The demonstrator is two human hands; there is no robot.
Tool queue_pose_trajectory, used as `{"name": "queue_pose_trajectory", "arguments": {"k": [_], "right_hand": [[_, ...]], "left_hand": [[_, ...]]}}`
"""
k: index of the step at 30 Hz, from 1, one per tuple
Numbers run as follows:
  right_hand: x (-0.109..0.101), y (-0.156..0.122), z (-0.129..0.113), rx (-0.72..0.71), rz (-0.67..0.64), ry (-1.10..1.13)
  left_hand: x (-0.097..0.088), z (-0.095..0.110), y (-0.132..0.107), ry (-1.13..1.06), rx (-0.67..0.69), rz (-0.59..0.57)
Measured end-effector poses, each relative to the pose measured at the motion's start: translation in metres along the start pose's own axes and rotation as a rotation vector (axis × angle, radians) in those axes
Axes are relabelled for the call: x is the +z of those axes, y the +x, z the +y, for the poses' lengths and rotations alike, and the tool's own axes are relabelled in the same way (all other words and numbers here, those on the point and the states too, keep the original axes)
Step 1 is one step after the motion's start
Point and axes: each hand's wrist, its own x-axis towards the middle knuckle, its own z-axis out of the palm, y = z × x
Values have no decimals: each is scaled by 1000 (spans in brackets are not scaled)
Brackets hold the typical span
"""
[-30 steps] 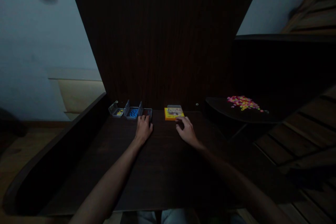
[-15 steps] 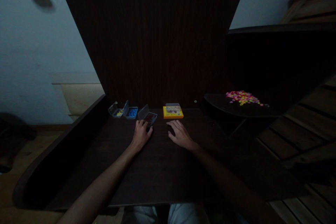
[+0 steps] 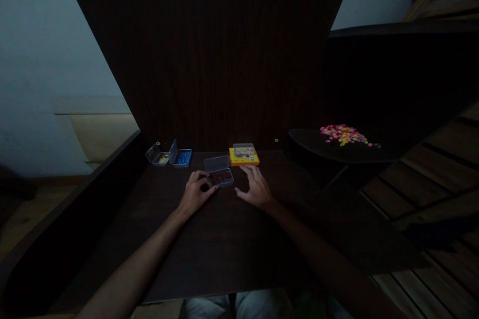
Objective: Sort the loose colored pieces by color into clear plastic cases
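A small clear plastic box (image 3: 223,177) with its lid raised holds dark reddish-brown contents, too dim to make out singly. My left hand (image 3: 195,193) grips its left end, thumb at the front corner and fingers behind. To the right of that box, my right hand (image 3: 257,188) is open over the table, fingers stretched and thumb apart, holding nothing. Its fingertips are just in front of a yellow box (image 3: 244,161), on which a clear plastic case (image 3: 244,149) lies.
Two more lidded clear boxes stand open at the back left, one with blue pieces (image 3: 183,158), one with yellow pieces (image 3: 163,159). A pile of multicoloured pieces (image 3: 344,134) covers part of the raised side shelf (image 3: 307,140). A dark panel (image 3: 209,60) closes off the table's back.
The box with reddish-brown contents has shifted right and nearer, turning squarer to me. My left hand has moved with its end. My right hand has opened wider. The view has shifted slightly.
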Motion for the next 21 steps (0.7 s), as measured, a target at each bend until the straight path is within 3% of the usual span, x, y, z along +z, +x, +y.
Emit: {"name": "queue_pose_trajectory", "arguments": {"k": [6, 15, 21], "right_hand": [[1, -3, 2, 23, 44, 71], [-2, -8, -4, 96, -86, 389], [0, -7, -3, 121, -124, 444]], "left_hand": [[-2, 8, -3, -82, 58, -86], [-5, 17, -4, -154, 80, -180], [-4, 20, -3, -227, -14, -105]]}}
